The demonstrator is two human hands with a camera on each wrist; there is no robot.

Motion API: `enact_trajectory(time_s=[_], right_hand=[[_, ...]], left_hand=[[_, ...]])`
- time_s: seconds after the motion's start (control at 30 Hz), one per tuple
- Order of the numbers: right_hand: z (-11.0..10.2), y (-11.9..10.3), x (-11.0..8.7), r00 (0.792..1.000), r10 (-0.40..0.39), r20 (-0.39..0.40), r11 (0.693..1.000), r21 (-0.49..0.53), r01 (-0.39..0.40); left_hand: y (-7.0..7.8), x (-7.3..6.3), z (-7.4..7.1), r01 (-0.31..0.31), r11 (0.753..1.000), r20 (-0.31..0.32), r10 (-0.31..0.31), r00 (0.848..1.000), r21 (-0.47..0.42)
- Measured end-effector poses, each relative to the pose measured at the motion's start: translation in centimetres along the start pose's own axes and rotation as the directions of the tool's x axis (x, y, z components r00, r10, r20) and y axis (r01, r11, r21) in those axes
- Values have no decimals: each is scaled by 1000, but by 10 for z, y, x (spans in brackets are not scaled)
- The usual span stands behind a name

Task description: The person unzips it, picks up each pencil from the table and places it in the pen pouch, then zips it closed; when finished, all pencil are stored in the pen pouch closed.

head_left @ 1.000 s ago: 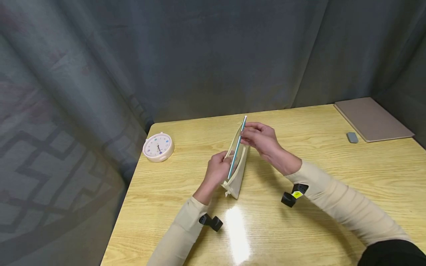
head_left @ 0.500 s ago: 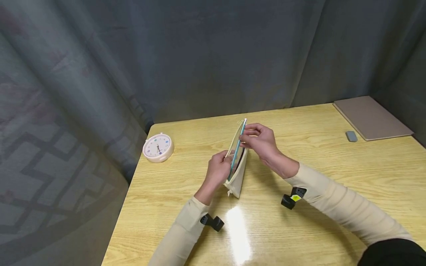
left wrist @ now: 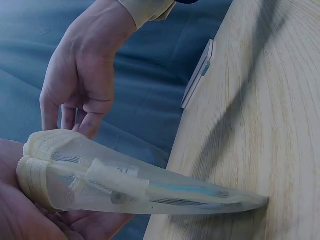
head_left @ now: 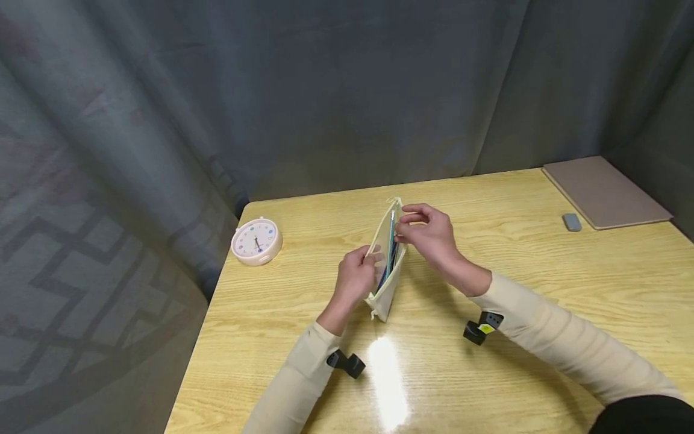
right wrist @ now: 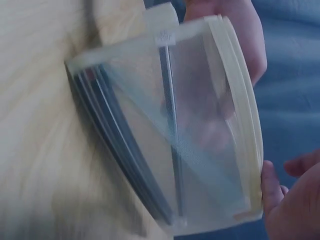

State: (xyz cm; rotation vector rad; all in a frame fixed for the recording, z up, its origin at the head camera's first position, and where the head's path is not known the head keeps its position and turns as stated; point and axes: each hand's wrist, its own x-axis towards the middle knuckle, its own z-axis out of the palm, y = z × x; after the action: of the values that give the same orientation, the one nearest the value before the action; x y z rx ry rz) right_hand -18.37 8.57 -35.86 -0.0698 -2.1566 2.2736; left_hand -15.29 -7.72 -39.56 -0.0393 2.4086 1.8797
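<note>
A cream mesh zip pouch (head_left: 385, 304) stands on edge on the table, its mouth spread open at the top. My left hand (head_left: 355, 278) holds the pouch's near-left side, thumb inside the mouth. At the far side my right hand (head_left: 432, 238) has its fingertips right at the rim; in the right wrist view a fingertip meets the zip edge (right wrist: 250, 115), with the thumb apart from it. Inside, a long slim teal stick (head_left: 391, 235) slants through the pouch. Several dark pen-like sticks (right wrist: 122, 142) also show through the mesh in the right wrist view.
Toward the left edge of the wooden table (head_left: 282, 337) lies a pale pink round clock (head_left: 257, 241). A closed brown notebook (head_left: 607, 193) rests at the back right, with a small grey block (head_left: 572, 222) beside it. Grey curtains (head_left: 347, 96) hang behind the table.
The teal stick has gone down into the pouch, so its white end now sits below the rim. My right hand has let go of it; the left hand keeps its hold.
</note>
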Motion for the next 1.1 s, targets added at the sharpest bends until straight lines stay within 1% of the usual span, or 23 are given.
enact_trajectory(time_s=[0.1, 0.17, 0.2, 0.23, 0.27, 0.3, 0.37, 0.43, 0.47, 0.5, 0.57, 0.63, 0.7, 0.73, 0.87, 0.97, 1.03, 1.1], right_hand=[[-6, -4, 5, 999, -43, -4, 997, -69, 43], [-11, -10, 11, 998, -67, 14, 984, -167, 69], [-14, -13, 15, 997, -75, 31, 971, -227, 80], [-16, -16, 20, 996, -79, 52, 951, -297, 91], [-18, -19, 25, 994, -77, 80, 923, -372, 102], [-21, -22, 31, 991, -69, 114, 888, -445, 113], [-25, -25, 41, 983, -33, 181, 811, -570, 132], [-27, -27, 50, 970, 21, 243, 742, -653, 148], [-28, -27, 54, 961, 50, 273, 715, -681, 157], [-29, -26, 57, 953, 74, 293, 693, -703, 162], [-30, -25, 62, 943, 116, 312, 676, -720, 155], [-30, -23, 64, 938, 134, 320, 677, -720, 149], [-29, -21, 66, 938, 140, 316, 691, -710, 136], [-30, -20, 67, 938, 144, 315, 704, -698, 127], [-32, -17, 69, 937, 140, 319, 780, -618, 94], [-33, -16, 67, 940, 131, 317, 827, -557, 73], [-33, -15, 65, 941, 122, 316, 843, -533, 70], [-32, -14, 62, 940, 106, 326, 856, -511, 81]], left_hand=[[-1, -1, 0, -5, 1000, -4, 5, 1000, -11], [0, -2, -1, -15, 1000, -4, 15, 1000, -4], [-1, -2, -1, -21, 1000, -4, 21, 1000, 3], [0, -3, -1, -28, 999, -5, 28, 1000, 16], [0, -4, -1, -34, 999, -6, 34, 999, 29], [1, -4, -2, -41, 998, -8, 41, 999, 51], [1, -6, -3, -49, 996, -3, 50, 999, 80], [1, -8, -3, -48, 994, 11, 47, 999, 97], [0, -9, -3, -48, 993, 20, 47, 999, 106], [0, -10, -4, -50, 992, 30, 47, 998, 112], [-1, -11, -4, -50, 993, 49, 45, 998, 108], [-2, -12, -5, -54, 993, 63, 47, 997, 107], [-3, -13, -6, -62, 992, 77, 54, 996, 109], [-3, -13, -6, -63, 992, 87, 54, 995, 110], [-4, -11, -9, -80, 986, 144, 59, 988, 144], [-4, -8, -16, -95, 977, 214, 53, 975, 192], [-1, -4, -23, -92, 975, 274, 34, 961, 203], [2, 2, -31, -102, 968, 314, 26, 949, 228]])
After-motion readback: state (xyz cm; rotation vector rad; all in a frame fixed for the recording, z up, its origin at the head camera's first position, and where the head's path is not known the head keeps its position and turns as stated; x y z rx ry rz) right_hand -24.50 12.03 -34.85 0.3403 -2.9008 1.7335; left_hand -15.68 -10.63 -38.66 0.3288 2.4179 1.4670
